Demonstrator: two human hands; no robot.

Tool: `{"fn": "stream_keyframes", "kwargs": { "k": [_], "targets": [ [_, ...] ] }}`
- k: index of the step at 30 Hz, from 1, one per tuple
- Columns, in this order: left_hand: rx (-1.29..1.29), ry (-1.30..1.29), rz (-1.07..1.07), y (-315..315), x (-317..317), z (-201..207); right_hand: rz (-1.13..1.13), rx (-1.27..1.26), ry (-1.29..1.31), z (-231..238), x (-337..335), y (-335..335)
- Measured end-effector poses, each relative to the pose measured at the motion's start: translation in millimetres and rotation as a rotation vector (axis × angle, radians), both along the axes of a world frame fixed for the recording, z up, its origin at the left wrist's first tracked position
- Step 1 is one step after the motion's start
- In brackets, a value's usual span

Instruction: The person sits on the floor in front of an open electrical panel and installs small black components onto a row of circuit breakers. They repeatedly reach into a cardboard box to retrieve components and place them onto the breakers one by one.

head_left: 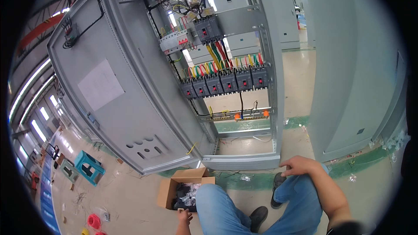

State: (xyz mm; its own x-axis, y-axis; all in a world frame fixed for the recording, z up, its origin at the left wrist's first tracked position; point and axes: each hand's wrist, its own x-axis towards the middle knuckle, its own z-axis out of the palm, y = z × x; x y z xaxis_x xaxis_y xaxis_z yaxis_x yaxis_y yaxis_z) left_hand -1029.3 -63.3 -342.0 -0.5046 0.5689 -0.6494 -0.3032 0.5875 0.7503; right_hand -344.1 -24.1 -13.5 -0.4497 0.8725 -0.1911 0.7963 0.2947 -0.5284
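My left hand [184,216] is low in the view, at the near edge of an open cardboard box [164,195]. Its fingers are curled closed, and what lies in them, if anything, is too small to make out. Inside the box are black parts and crumpled clear plastic bags [190,195]. My right hand [299,166] rests over my right knee, empty, its fingers loosely apart. Ahead stands an open grey electrical cabinet [241,162]. A row of several dark circuit breakers [228,82] with red buttons spans it, with coloured wires above. A larger breaker [207,30] sits higher up.
The cabinet's door [109,117] swings out to the left, a paper sheet [101,85] on it. Another grey cabinet [344,82] stands at the right. Left on the floor are a teal stool [89,168], a red round item [93,221] and wire scraps.
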Motion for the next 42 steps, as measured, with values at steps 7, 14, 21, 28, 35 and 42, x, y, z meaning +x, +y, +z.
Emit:
{"fn": "stream_keyframes", "kwargs": {
  "k": [7,14,21,28,35,42],
  "targets": [
    [0.415,0.145,-0.113,20,-50,-6,0.082,0.046,0.098,15,-48,17],
    [0.443,0.641,-0.254,63,-35,0,0.136,0.023,0.081,26,-77,26],
    [0.239,0.884,-0.272,53,20,21,-0.069,-0.108,0.120,41,-72,21],
    [0.194,1.251,-1.162,-2,55,11,-0.130,-0.197,0.082,35,-85,60],
    [0.194,1.258,-0.991,44,60,-7,-0.190,-0.183,0.144,32,-98,90],
    [0.081,1.085,-0.908,75,66,-34,-0.182,-0.186,0.112,28,-107,120]
  ]
}}
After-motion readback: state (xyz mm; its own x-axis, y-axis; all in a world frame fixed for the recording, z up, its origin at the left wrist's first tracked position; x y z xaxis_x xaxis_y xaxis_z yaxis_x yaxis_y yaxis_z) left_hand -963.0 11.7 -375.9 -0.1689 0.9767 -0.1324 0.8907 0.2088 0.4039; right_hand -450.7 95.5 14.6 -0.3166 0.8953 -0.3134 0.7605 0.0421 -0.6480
